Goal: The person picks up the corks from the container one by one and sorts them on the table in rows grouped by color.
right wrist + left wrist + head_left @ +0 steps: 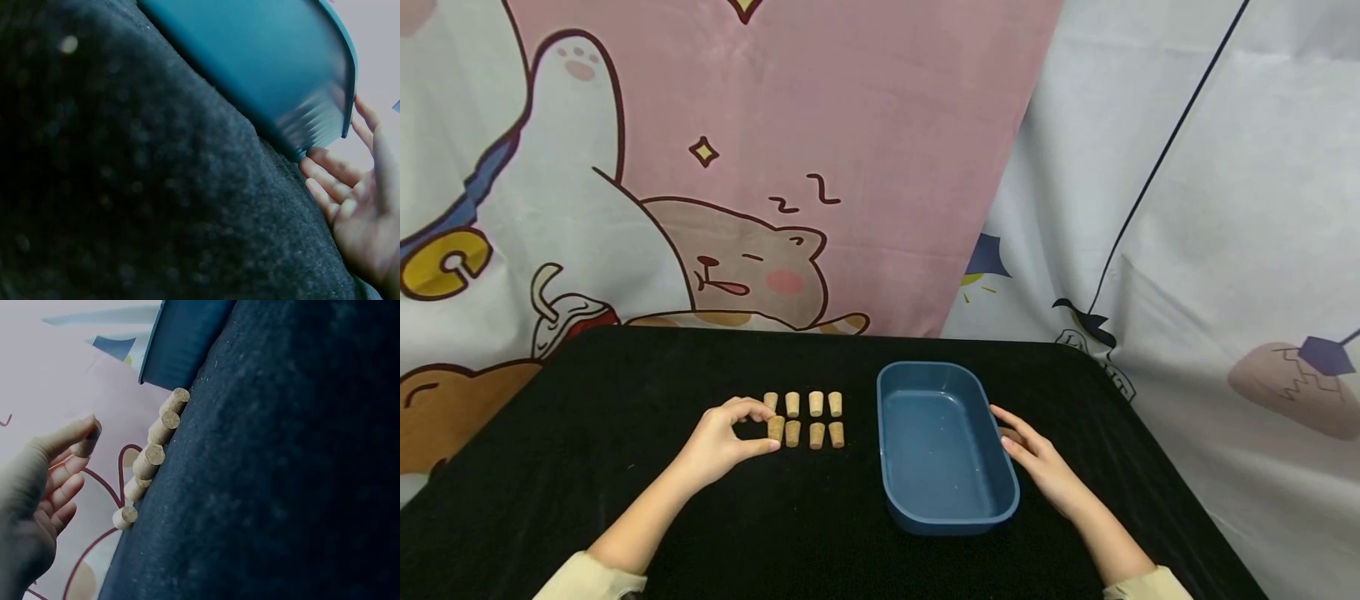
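My left hand (pixel 721 443) pinches a cork (pixel 776 428) between thumb and fingertips at the left end of two rows of corks. In the left wrist view this held cork (pixel 86 444) shows between the thumb and the fingers, raised off the cloth. The other corks (pixel 816 435) stand upright to its right and behind it, small and tan. At the right, my right hand (pixel 1039 467) rests its fingers against the long side of a blue plastic tub (pixel 951 527). Seen from the right wrist, those fingertips (pixel 319 156) touch the tub's lower wall, loosely extended.
The tub's inside floor (pixel 947 454) shows only tiny specks. A black cloth (pixel 760 533) covers the table under everything. Behind the table's far edge hangs a printed curtain (pixel 887 167) with cartoon animals.
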{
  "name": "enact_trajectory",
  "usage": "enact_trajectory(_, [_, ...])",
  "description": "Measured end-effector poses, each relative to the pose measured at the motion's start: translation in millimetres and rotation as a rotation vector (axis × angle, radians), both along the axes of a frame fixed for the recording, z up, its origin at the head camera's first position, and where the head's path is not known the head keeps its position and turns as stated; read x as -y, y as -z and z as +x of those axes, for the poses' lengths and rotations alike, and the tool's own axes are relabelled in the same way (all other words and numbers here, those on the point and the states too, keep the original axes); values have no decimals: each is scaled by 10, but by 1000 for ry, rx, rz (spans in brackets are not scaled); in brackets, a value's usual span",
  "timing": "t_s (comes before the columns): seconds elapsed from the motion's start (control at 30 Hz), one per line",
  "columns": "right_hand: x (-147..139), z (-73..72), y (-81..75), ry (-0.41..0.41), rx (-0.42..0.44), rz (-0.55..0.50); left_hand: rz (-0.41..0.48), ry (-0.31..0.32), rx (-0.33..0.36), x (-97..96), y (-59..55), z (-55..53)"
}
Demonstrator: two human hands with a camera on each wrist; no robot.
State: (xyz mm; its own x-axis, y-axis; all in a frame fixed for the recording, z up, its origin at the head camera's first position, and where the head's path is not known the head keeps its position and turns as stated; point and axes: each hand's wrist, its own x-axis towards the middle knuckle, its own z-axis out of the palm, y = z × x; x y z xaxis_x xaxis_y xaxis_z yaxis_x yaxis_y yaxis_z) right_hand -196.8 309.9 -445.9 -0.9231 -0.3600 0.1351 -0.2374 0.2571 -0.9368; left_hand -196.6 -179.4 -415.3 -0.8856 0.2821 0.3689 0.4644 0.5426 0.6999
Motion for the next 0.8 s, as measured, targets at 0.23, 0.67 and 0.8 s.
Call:
enact_trajectory(0.23, [2,7,-9,-10,-10,-9,-41,-64,49,84,142,-61])
enact_trajectory(0.67, [-9,3,-5,-12,-1,-13,-98,-114,75,117,290,-128])
enact_trajectory(0.8, [-11,-1,5,-12,-8,-1,-113,-116,101,107,318,-131])
